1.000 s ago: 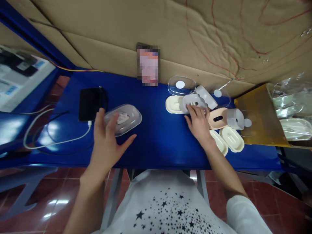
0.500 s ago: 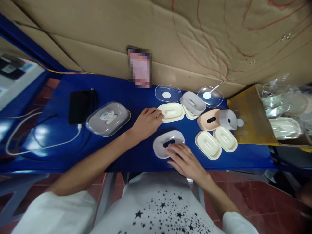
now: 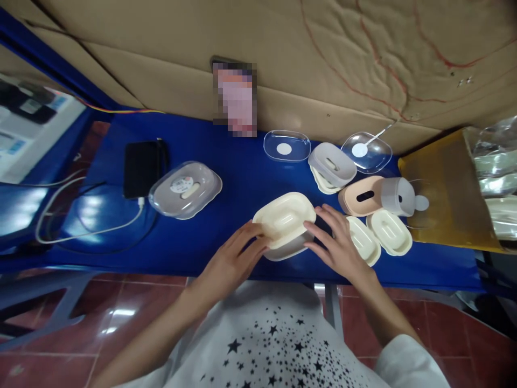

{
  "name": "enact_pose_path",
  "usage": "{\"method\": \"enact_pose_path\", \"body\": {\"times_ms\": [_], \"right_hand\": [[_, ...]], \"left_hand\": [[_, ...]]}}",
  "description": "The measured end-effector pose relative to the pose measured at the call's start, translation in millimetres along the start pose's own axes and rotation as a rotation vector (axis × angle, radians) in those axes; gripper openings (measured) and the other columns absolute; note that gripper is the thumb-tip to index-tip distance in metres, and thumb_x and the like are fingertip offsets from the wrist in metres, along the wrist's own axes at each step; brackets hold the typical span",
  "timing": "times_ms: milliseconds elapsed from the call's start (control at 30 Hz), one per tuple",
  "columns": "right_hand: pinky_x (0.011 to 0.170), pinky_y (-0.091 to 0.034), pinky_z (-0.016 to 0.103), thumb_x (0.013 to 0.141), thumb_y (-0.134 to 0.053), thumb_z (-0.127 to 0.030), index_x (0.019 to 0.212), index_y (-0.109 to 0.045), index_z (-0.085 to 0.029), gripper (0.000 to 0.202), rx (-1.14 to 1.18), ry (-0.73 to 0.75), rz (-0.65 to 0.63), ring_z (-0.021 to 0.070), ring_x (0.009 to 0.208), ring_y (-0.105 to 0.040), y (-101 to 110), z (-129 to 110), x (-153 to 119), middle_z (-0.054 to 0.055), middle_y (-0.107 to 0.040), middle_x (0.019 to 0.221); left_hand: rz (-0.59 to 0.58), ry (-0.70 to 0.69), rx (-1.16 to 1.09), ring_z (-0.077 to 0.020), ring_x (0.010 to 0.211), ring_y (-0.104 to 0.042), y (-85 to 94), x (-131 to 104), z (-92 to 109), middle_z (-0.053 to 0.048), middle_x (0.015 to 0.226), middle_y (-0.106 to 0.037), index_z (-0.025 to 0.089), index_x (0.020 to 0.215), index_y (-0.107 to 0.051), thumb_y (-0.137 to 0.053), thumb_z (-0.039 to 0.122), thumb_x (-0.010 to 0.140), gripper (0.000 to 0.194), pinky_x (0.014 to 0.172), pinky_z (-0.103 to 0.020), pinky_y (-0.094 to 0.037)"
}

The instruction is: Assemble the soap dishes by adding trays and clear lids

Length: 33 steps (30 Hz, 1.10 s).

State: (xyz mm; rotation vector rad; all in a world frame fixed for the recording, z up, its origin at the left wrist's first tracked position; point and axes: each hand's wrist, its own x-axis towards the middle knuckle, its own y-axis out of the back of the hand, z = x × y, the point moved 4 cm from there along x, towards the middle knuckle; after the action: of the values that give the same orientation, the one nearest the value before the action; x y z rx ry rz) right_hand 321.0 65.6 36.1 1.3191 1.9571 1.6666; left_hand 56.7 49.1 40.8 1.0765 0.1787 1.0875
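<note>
A cream oval tray (image 3: 285, 218) is tilted above a grey oval piece (image 3: 288, 251), partly covering it, near the table's front edge. My left hand (image 3: 238, 253) grips the tray's left end between thumb and fingers. At the tray's right end is my right hand (image 3: 337, 240), its fingers spread and the fingertips at the rim. Right of it lie two more cream trays (image 3: 363, 241) (image 3: 390, 233). Behind these are a peach oval piece (image 3: 362, 196) and a grey piece (image 3: 398, 196) standing on its side. Another grey piece (image 3: 332, 164) rests on a cream tray.
Two clear lids (image 3: 286, 145) (image 3: 366, 152) lie by the cardboard at the back. On the left are a covered grey container (image 3: 186, 189) and a black device (image 3: 140, 170) with a white cable. An open carton (image 3: 448, 194) with wrapped pieces stands at the right.
My left hand has taken the cream tray from the back and brought it forward over the grey piece. My right hand has moved off the grey piece to the tray's right end.
</note>
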Motion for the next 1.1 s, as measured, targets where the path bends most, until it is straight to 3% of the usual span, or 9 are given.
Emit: {"method": "enact_pose_path", "body": {"times_ms": [200,333,467,667,800,867,967,1033,1100], "right_hand": [[0.104,-0.061,0.049,0.105,-0.064,-0.016,0.140,-0.068,-0.026,0.037,-0.006,-0.148,0.127,0.0296,0.123,-0.071,-2,19,0,0.012,-0.072,0.135],[0.113,-0.056,0.057,0.107,-0.062,-0.022,0.139,-0.068,-0.024,0.033,-0.059,-0.207,0.054,0.0342,0.134,-0.067,-8,27,6,0.013,-0.071,0.143],[0.117,-0.054,0.058,0.109,-0.058,-0.025,0.140,-0.067,-0.023,0.032,-0.029,-0.207,-0.058,0.0354,0.146,-0.060,-15,28,10,0.014,-0.064,0.155],[0.106,-0.060,0.057,0.110,-0.058,-0.027,0.128,-0.072,-0.020,0.024,-0.059,-0.170,-0.068,0.0363,0.131,-0.070,-24,17,15,0.018,-0.068,0.147],[0.110,-0.060,0.055,0.111,-0.056,-0.030,0.147,-0.061,-0.026,0.036,0.100,-0.166,-0.113,0.0328,0.134,-0.068,-29,3,8,0.015,-0.068,0.147],[0.116,-0.057,0.055,0.113,-0.051,-0.030,0.163,-0.044,-0.030,0.051,0.179,-0.223,-0.084,0.0311,0.143,-0.062,-26,1,4,0.013,-0.063,0.154],[0.125,-0.049,0.060,0.113,-0.049,-0.032,0.174,-0.020,-0.036,0.068,0.184,-0.246,-0.077,0.0328,0.162,-0.040,-20,3,2,0.011,-0.038,0.176],[0.127,-0.046,0.061,0.111,-0.056,-0.038,0.175,-0.014,-0.039,0.077,0.166,-0.168,-0.149,0.0347,0.166,-0.030,-19,4,6,0.009,-0.022,0.182],[0.127,-0.046,0.060,0.108,-0.063,-0.039,0.175,-0.015,-0.040,0.082,0.153,-0.077,-0.200,0.0343,0.166,-0.031,-21,5,11,0.009,-0.021,0.182]], "left_hand": [[0.030,-0.041,0.089,-0.0437,0.154,-0.046,-22.6,4,5,-0.025,0.159,-0.046,0.017,0.149,-0.051,-0.073,0.044,0.102,0.058,0.115,-0.063,-0.057],[-0.044,-0.078,0.117,-0.0399,0.149,-0.054,-30.2,-12,10,-0.018,0.149,-0.060,0.020,0.132,-0.062,-0.073,0.029,0.102,0.033,0.112,-0.060,-0.061],[0.031,-0.036,-0.018,-0.0320,0.140,-0.063,1.2,-37,7,-0.012,0.132,-0.069,0.017,0.122,-0.065,-0.074,0.015,0.100,0.024,0.120,-0.058,-0.056],[0.230,-0.105,-0.043,-0.0305,0.132,-0.066,34.0,-51,6,-0.011,0.127,-0.068,0.015,0.119,-0.067,-0.077,0.012,0.093,0.028,0.121,-0.059,-0.055],[0.291,-0.065,0.012,-0.0284,0.135,-0.065,18.2,-31,-2,-0.009,0.130,-0.066,0.020,0.124,-0.064,-0.077,0.014,0.096,0.032,0.124,-0.059,-0.052],[0.228,-0.031,0.012,-0.0288,0.139,-0.062,3.9,-18,-9,-0.011,0.134,-0.064,0.021,0.124,-0.062,-0.075,0.014,0.098,0.030,0.125,-0.061,-0.050],[0.082,-0.037,-0.011,-0.0313,0.146,-0.057,-15.9,-4,-17,-0.015,0.143,-0.061,0.019,0.123,-0.060,-0.069,0.017,0.103,0.022,0.127,-0.063,-0.046],[-0.005,-0.050,-0.015,-0.0313,0.149,-0.055,-24.7,0,-20,-0.017,0.147,-0.060,0.018,0.124,-0.060,-0.065,0.019,0.106,0.019,0.128,-0.062,-0.045],[-0.052,-0.058,0.009,-0.0308,0.151,-0.054,-29.8,1,-21,-0.017,0.150,-0.060,0.018,0.126,-0.060,-0.063,0.022,0.108,0.019,0.129,-0.061,-0.044]]}}
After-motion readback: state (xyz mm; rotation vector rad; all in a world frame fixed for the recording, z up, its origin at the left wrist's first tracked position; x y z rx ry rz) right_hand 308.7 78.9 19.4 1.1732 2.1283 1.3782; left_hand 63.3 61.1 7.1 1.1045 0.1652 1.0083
